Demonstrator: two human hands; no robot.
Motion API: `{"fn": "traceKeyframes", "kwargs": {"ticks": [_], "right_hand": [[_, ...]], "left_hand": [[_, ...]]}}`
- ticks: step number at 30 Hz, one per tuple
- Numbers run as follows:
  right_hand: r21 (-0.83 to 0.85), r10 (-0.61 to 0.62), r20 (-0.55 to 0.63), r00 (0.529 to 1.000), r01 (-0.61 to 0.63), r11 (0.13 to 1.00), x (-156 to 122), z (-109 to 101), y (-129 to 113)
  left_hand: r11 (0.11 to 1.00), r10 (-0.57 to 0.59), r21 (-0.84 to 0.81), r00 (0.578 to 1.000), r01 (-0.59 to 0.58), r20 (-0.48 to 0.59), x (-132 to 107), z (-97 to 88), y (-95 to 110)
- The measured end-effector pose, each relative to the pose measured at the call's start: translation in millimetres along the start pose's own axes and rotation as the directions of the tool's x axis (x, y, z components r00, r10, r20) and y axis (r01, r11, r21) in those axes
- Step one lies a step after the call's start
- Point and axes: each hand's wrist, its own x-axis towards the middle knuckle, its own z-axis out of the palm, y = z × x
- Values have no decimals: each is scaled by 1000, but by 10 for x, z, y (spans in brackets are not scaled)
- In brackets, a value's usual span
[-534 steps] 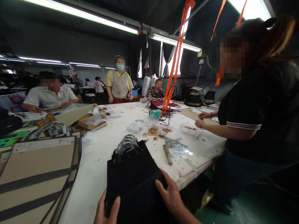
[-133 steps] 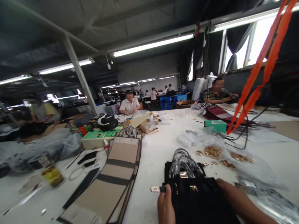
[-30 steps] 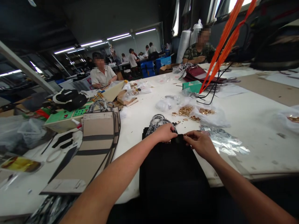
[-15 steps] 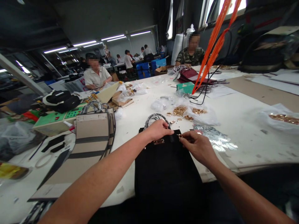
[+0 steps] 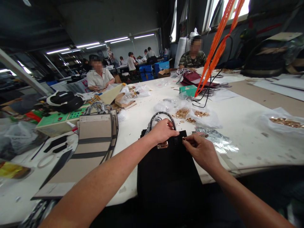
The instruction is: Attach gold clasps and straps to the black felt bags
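A black handbag [image 5: 166, 177] stands before me at the table's edge, with an arched handle [image 5: 163, 113] and a gold metal clasp plate [image 5: 162, 145] near its top. My left hand [image 5: 163, 131] is closed on the bag's top edge beside the handle base, thumb stretched toward the right corner. At that corner my right hand [image 5: 200, 145] pinches a small gold metal fitting [image 5: 183, 138] between thumb and forefinger. Behind the right knuckles shows a thin gold-coloured piece [image 5: 204, 136]; whether the hand holds it is unclear.
Gold hardware [image 5: 182, 113] lies in plastic beyond the bag, and silver metal plates [image 5: 220, 142] are to the right. Beige bag panels [image 5: 92, 142] are stacked at left. Orange cords [image 5: 211, 60] hang over the table [image 5: 251, 142]. Two people sit across.
The view has shifted slightly. The handle now stands more upright above my left hand. My right hand stays at the bag's corner with the fitting, and a thin gold-coloured piece shows behind it.
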Motion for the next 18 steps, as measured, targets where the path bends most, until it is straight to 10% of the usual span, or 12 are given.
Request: {"fn": "traceKeyframes", "kwargs": {"ticks": [14,18], "right_hand": [[-242,-60,64,996,74,967,126,-23,-84],[-218,-178,-90,980,155,963,105,-48,18]], "left_hand": [[964,187,193,982,-182,-8,-31,19,-33],[957,198,221,980,-190,-14,13,-83,-70]]}}
